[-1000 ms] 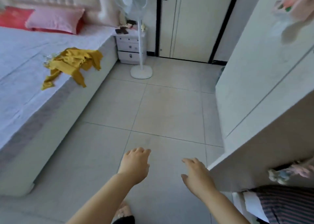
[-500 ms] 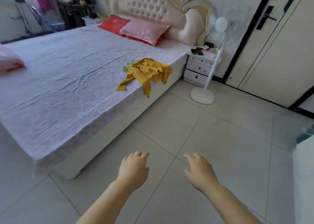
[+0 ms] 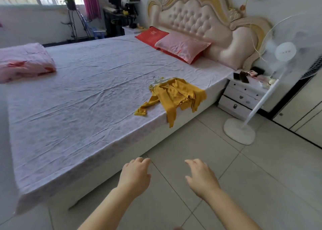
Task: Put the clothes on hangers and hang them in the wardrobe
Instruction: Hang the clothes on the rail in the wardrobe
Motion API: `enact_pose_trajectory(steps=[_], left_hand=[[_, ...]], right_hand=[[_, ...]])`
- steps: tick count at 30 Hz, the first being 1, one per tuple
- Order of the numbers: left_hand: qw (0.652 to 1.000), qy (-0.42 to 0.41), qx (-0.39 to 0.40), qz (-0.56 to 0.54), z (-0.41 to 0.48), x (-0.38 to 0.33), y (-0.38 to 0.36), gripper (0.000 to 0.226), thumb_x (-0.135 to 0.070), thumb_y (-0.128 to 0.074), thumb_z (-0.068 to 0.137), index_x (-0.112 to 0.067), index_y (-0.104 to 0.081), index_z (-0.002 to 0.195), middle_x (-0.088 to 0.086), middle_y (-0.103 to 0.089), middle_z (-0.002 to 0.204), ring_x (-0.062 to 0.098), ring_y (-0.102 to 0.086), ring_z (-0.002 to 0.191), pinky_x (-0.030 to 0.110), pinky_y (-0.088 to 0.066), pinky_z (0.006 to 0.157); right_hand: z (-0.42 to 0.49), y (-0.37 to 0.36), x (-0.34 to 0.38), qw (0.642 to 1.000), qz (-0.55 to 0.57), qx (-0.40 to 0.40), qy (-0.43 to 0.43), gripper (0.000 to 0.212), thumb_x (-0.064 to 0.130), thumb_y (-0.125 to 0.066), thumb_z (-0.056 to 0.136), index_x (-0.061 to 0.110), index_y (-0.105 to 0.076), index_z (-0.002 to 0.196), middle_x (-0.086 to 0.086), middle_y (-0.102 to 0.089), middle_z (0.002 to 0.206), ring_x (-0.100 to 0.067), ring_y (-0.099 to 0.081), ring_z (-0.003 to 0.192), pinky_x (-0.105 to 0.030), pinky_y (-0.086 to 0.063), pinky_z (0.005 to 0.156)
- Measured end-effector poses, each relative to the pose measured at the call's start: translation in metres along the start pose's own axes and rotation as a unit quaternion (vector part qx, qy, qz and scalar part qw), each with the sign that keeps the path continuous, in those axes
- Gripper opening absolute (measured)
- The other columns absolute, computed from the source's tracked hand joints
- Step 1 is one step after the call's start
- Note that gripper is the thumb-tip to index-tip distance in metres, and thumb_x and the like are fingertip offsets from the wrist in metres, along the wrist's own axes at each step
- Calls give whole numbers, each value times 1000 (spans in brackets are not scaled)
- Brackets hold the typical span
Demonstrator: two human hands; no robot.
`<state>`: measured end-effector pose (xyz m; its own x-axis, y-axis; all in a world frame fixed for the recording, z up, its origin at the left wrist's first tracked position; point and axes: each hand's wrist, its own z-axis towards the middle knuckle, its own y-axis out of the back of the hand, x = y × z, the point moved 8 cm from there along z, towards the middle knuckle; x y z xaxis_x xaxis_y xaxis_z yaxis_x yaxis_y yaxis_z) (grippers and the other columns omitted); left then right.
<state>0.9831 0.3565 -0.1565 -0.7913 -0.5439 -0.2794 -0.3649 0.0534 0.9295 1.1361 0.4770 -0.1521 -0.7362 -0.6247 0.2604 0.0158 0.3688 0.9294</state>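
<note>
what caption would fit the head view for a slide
Empty left hand and right hand held out toward a yellow garment and hanger on the bed.

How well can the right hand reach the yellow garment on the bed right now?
Probably not yet: the right hand hangs open above the floor tiles, well short of the yellow garment at the bed edge. Nothing blocks the way.

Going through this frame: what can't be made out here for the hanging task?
- Hanger: head view, mostly under the yellow garment; only pale bits show, number unclear.
- Wardrobe: not in this view.
- Items on the nightstand: too small to identify.
- Fan: blurred, cut by the right edge.
- Left hand and right hand: seen from the back; palms hidden, nothing visibly held.
</note>
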Motion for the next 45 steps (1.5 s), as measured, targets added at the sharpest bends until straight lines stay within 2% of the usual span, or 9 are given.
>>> enact_pose_trajectory(steps=[9,12,16,21,25,29,34,39,45], left_hand=[[999,31,0,-27,172,-37,62,53,-34,-46,93,-27,-29,142,-2,-37,143,21,-36,129,33,-32,105],[998,40,11,-43,236,-35,72,53,-33,-47,92,-27,-29,142,-2,-38,142,20,-38,127,33,-34,102],[998,40,7,-46,338,-21,82,46,-32,-46,91,-28,-36,135,-3,-44,134,20,-44,118,31,-38,91],[998,45,5,-53,465,7,110,52,-38,-48,91,-30,-32,140,-3,-41,140,21,-39,126,33,-36,99],[998,48,4,-50,550,27,143,48,-37,-49,91,-30,-34,137,-2,-43,136,23,-47,117,34,-41,92],[996,56,10,-68,620,38,163,47,-34,-48,93,-27,-34,137,0,-42,137,25,-47,117,36,-40,93],[992,106,6,-69,705,59,173,53,-35,-49,92,-27,-31,141,-1,-40,140,23,-45,122,34,-39,94],[977,190,12,-95,794,78,166,51,-36,-50,91,-28,-33,139,-2,-42,138,22,-46,120,35,-41,94],[956,256,7,-145,893,96,147,50,-34,-50,91,-29,-35,138,-4,-44,137,21,-45,121,34,-39,95]], right_hand=[[180,76,-32,998,-12,22,53,52,29,-50,92,24,-32,141,1,-40,137,-19,-39,125,-29,-32,102],[244,86,-38,998,-16,31,49,52,30,-51,92,25,-33,140,1,-41,137,-19,-39,125,-29,-32,102],[343,97,-41,997,-36,41,49,51,30,-51,92,25,-33,139,0,-41,136,-19,-39,124,-30,-33,102],[463,118,-36,997,-39,63,29,51,30,-52,91,26,-35,139,0,-41,136,-20,-40,125,-32,-33,103],[555,144,-25,995,-57,68,34,52,30,-53,90,24,-36,139,-1,-41,137,-22,-39,126,-35,-32,104],[638,167,-20,994,-68,77,46,53,31,-53,90,24,-35,140,-1,-39,139,-22,-38,128,-35,-32,104],[752,182,-15,989,-64,96,91,52,27,-52,91,21,-35,140,-3,-39,140,-23,-37,128,-35,-33,105],[883,168,-11,975,-77,148,149,50,27,-55,90,21,-40,138,-4,-41,139,-24,-39,128,-37,-37,105],[1032,132,-18,958,-99,192,187,42,22,-52,91,17,-44,133,-6,-47,132,-25,-46,120,-37,-44,97]])
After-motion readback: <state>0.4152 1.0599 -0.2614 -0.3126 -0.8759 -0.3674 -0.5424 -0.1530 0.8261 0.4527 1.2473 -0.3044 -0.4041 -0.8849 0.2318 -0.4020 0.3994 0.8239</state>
